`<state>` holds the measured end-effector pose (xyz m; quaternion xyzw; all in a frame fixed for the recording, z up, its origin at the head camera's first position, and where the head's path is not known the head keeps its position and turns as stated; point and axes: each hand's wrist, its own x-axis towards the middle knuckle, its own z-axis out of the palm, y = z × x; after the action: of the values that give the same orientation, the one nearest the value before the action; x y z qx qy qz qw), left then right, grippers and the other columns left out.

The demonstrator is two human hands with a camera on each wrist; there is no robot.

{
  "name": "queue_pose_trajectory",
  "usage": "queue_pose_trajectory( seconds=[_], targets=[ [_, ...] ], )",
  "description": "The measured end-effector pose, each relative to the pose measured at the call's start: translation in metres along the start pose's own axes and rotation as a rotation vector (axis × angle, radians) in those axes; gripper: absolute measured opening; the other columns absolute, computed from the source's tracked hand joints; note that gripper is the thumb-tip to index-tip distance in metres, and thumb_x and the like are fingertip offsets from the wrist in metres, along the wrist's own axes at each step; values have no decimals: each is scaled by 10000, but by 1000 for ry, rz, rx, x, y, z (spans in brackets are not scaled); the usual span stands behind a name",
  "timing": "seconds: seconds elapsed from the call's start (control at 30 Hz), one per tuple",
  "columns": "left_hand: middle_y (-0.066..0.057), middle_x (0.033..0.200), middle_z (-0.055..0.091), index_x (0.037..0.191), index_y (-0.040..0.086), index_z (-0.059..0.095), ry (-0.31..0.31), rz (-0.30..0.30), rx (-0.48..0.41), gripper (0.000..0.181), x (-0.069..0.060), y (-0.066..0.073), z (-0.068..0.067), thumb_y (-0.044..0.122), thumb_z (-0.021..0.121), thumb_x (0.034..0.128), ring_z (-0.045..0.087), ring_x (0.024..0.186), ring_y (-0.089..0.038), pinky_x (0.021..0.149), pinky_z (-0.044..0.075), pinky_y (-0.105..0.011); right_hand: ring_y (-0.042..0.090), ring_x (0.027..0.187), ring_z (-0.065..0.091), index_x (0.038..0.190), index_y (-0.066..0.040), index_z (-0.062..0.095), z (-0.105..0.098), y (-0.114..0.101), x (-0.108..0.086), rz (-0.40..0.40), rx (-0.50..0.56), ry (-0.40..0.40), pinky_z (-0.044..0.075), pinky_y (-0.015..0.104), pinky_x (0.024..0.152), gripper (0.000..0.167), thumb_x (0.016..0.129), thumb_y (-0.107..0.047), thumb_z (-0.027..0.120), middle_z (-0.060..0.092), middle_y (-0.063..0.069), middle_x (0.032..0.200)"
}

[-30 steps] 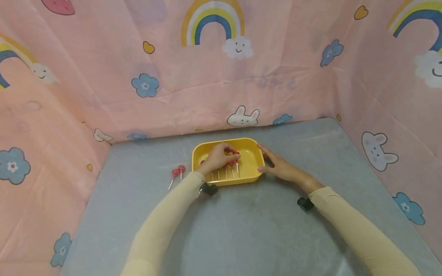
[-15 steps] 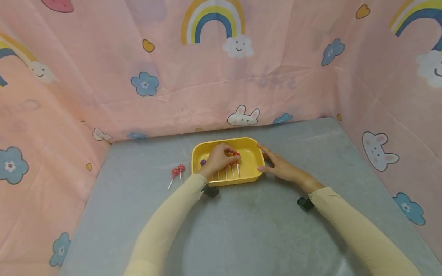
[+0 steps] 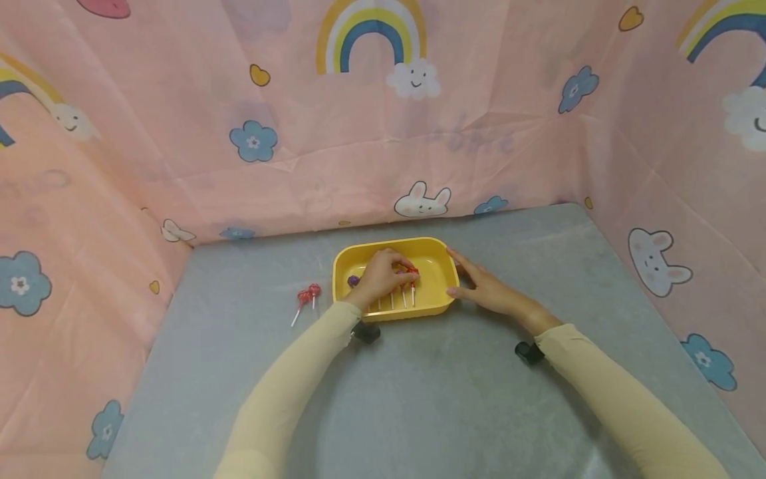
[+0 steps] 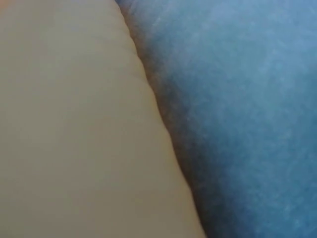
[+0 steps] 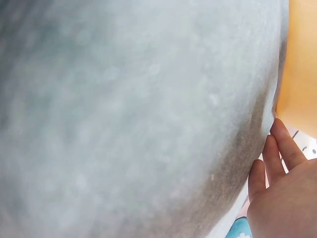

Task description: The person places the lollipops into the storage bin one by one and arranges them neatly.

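Lollipop (image 3: 413,287) pinched by left fingers (image 3: 397,257), which partly block my view of others (image 3: 354,281); right fingers (image 3: 464,263) spread against tray (image 3: 438,269), two lollipops (image 3: 304,297) outside.

Surface (image 3: 443,399): grey, faintly mottled, extends well past left fingers (image 3: 399,258) and right fingers (image 3: 469,265) on both sides. Directly on it: one yellow tray (image 3: 435,283), upright, left fingers inside it, right fingers at its right end. Plus two red lollipops (image 3: 304,297) left of the left fingers, outside the tray, heads side by side, white sticks toward near side
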<state>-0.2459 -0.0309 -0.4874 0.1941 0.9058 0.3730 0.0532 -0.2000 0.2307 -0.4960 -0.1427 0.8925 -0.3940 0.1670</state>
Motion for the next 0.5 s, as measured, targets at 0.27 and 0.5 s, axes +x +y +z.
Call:
queue_pose_trajectory(
  seconds=[0.27, 0.5],
  targets=[
    [-36, 951, 684, 944, 130, 789, 12, 37, 29, 240, 2, -2, 1, 328, 818, 811, 562, 902, -175, 867, 466, -304, 397, 1494, 237, 1549, -496, -9, 0, -1, 0, -6, 5, -2, 138, 734, 1162, 907, 923, -494, 647, 383, 152, 1572],
    [-8, 943, 688, 941, 159, 796, 9, 56, 71, 251, 3, -4, 4, 369, 814, 805, 556, 909, -163, 869, 450, -305, 394, 1496, 246, 1550, -492, -8, -1, -1, -1, -5, 1, -5, 161, 724, 1164, 900, 927, -493, 641, 378, 153, 1573]
  ],
)
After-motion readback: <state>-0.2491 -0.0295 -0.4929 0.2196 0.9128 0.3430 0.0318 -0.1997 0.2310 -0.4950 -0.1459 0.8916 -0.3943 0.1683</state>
